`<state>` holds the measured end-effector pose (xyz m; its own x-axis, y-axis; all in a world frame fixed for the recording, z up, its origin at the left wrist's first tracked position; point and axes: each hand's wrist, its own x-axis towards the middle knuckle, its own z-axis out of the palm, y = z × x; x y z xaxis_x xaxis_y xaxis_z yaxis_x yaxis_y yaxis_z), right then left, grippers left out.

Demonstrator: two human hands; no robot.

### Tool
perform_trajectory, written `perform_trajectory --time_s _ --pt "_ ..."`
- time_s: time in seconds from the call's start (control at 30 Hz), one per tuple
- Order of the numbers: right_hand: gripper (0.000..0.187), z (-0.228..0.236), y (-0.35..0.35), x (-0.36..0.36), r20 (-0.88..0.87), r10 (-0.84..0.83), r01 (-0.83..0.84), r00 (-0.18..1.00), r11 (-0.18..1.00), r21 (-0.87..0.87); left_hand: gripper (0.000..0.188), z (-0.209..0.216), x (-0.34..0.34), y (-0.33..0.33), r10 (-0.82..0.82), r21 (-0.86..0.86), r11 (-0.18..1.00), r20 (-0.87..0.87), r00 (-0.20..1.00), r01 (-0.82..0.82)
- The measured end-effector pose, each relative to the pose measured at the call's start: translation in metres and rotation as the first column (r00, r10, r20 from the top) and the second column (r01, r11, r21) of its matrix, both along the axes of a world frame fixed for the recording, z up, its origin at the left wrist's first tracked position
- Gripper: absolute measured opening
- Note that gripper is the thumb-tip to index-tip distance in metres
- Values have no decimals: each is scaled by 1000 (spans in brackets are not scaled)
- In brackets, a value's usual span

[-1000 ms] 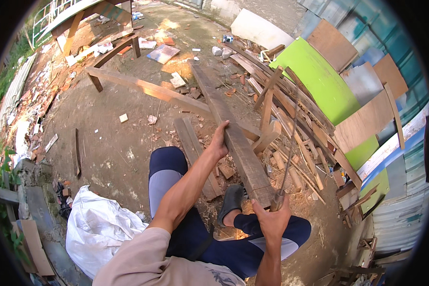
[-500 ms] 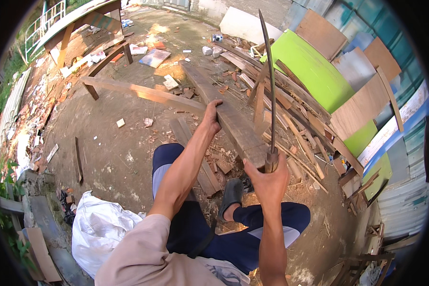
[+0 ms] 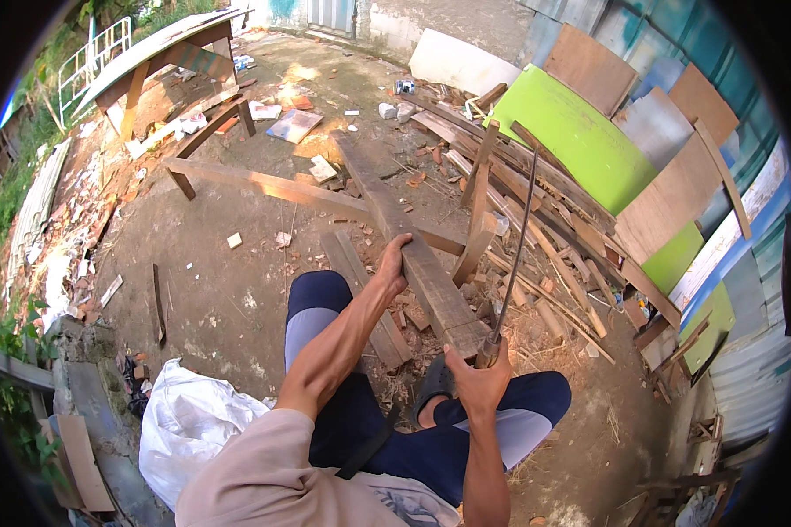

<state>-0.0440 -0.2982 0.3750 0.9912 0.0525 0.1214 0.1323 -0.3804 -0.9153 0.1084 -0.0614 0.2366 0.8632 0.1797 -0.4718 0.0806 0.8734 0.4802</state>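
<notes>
A long dark wooden beam (image 3: 431, 290) slants from far to near in front of me, its near end close above my shoe. Around its left side and top wraps my left hand (image 3: 393, 266), fingers closed. At the near end, my right hand (image 3: 481, 384) is closed on the wooden handle of a machete (image 3: 522, 230), with the thumb up against the beam's end. The machete's narrow, slightly curved blade points away from me, seen nearly edge-on to the right of the beam. Part of the handle is hidden by my fingers.
A low wooden frame (image 3: 264, 182) stands beyond the beam. Loose planks (image 3: 373, 307) lie beneath. Scrap timber (image 3: 554, 206) and a lime-green panel (image 3: 571, 132) are piled at right. A white sack (image 3: 193, 426) sits at my left. A table (image 3: 163, 53) stands far left.
My right hand has come lower and nearer to me with the machete, whose blade now leans more to the right. The beam's near end and my left hand are also lower in view.
</notes>
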Motion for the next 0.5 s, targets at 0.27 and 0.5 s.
perform_trajectory --time_s 0.27,0.5 --pt "58 -1 21 13 29 54 -54 998 998 -13 52 12 -10 41 49 114 992 3 999 -49" --pt "58 26 42 -5 98 94 -86 991 993 -86 52 18 -23 55 18 118 993 74 997 -27"
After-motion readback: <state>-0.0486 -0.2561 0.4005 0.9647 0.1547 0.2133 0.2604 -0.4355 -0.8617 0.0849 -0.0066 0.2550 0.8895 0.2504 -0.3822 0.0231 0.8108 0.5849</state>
